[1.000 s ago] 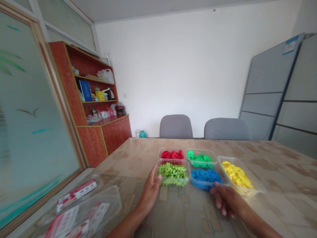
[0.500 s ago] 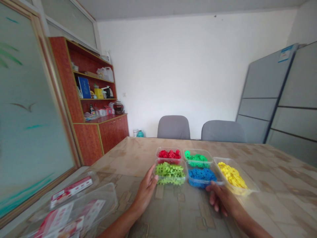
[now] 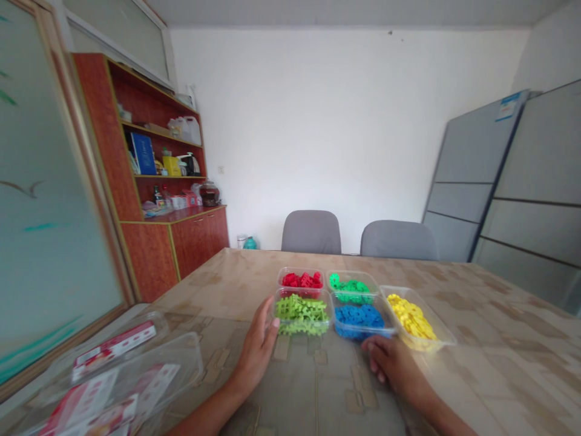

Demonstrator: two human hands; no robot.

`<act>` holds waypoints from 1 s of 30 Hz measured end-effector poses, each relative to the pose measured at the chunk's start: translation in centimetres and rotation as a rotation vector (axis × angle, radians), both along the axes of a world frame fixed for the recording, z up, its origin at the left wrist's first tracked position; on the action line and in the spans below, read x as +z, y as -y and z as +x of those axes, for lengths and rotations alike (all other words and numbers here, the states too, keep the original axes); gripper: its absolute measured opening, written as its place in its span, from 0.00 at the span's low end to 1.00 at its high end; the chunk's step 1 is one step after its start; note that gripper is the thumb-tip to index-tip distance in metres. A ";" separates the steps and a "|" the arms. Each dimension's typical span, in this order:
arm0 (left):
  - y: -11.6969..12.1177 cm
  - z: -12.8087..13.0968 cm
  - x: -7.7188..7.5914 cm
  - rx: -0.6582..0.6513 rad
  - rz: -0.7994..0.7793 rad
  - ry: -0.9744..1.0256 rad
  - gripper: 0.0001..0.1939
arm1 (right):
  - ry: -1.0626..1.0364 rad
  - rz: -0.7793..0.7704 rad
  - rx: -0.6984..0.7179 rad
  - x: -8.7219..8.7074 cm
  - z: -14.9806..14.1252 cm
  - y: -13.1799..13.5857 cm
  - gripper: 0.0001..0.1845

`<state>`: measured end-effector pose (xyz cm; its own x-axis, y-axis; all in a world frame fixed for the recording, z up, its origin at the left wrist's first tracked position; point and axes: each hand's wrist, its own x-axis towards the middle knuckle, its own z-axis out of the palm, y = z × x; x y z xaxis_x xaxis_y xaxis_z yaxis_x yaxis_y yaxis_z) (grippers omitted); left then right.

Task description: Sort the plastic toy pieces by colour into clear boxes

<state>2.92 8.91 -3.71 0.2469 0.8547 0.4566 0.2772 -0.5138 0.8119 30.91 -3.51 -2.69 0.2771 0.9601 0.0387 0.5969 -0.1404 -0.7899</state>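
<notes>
My left hand rests at the near left corner of a clear plastic container of lime-green plastic pieces, fingers along its side and thumb at the front. Just in front of the container of blue plastic pieces, my right hand is loosely closed, its fingers curled; I see nothing in it. Behind stand containers of red pieces and green pieces. To the right, a longer container sits at an angle with yellow pieces.
Clear plastic lids with red and white labels lie at the table's left. Two grey chairs stand beyond the patterned table. A wooden cabinet is at the back left, grey cabinets at the right.
My right hand has drawn back slightly from the blue pieces' container, its fingers more curled. My left hand stays at the lime-green pieces' container. The view has turned slightly right.
</notes>
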 end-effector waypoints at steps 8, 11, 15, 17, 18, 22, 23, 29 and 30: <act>-0.3 -0.1 0.0 0.069 0.051 0.024 0.24 | 0.310 0.129 0.137 0.9 -1.1 0.9 0.17; -0.4 -0.1 0.0 0.084 0.062 0.023 0.23 | 0.367 0.137 0.153 0.8 -1.3 1.0 0.17; -0.5 -0.1 -0.2 0.102 0.072 0.021 0.23 | 0.417 0.142 0.161 0.7 -1.3 0.9 0.16; -0.6 -0.1 -0.2 0.100 0.083 0.017 0.23 | 0.434 0.146 0.165 0.7 -1.3 0.9 0.16; -0.6 -0.1 -0.2 0.097 0.091 0.013 0.22 | 0.441 0.149 0.169 0.8 -1.2 0.9 0.16; -0.4 -0.2 0.2 0.091 0.135 -0.016 0.22 | 0.452 0.171 0.190 1.2 -1.2 1.0 0.16; -0.3 -0.2 0.4 0.091 0.150 -0.026 0.22 | 0.451 0.181 0.198 1.4 -1.2 1.0 0.15; 0.7 -0.2 1.6 0.074 0.274 -0.077 0.21 | 0.427 0.295 0.211 4.2 -2.1 1.7 0.16; 1.0 -0.3 1.9 0.062 0.300 -0.083 0.21 | 0.426 0.315 0.193 4.9 -2.1 1.8 0.17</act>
<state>2.67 7.95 -1.84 0.2457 0.6996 0.6710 0.3742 -0.7070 0.6001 28.80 -5.31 2.22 -0.0057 0.9158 0.4016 0.8638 0.2069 -0.4595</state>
